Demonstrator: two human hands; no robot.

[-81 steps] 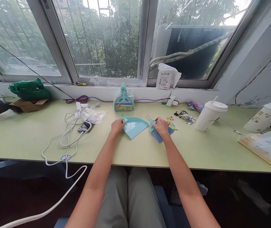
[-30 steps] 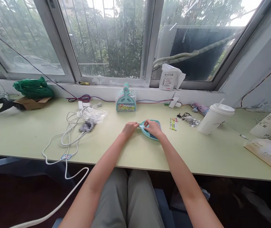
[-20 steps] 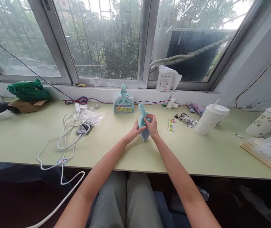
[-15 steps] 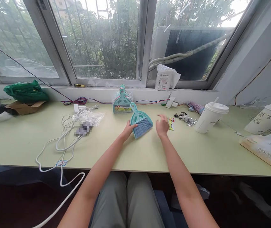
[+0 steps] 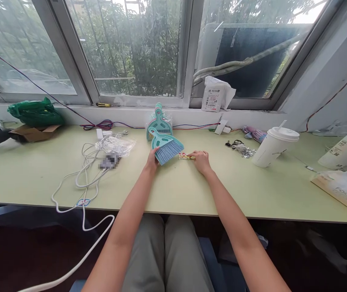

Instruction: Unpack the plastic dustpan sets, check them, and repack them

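Observation:
My left hand (image 5: 152, 159) is closed on the lower left edge of a small turquoise dustpan with a blue-bristled brush (image 5: 168, 151) fitted in it. The set is tilted, its handle pointing up and to the left. My right hand (image 5: 202, 161) pinches a small colourful printed label (image 5: 186, 156) just right of the bristles. A small gap shows between label and dustpan. Behind them, against the wall below the window, stand more turquoise dustpan sets (image 5: 159, 117) in clear plastic, partly hidden by the held one.
White cables (image 5: 80, 178) and clear plastic wrapping (image 5: 118, 145) lie left on the table. A green bag (image 5: 36, 112) on a cardboard box (image 5: 35, 133) is far left. At right are keys (image 5: 242, 149), white cups (image 5: 275, 147) and a tissue pack (image 5: 343, 188).
My right hand has picked up the label from the table and brought it left towards the dustpan. My left hand has moved the dustpan set left and slightly away from me.

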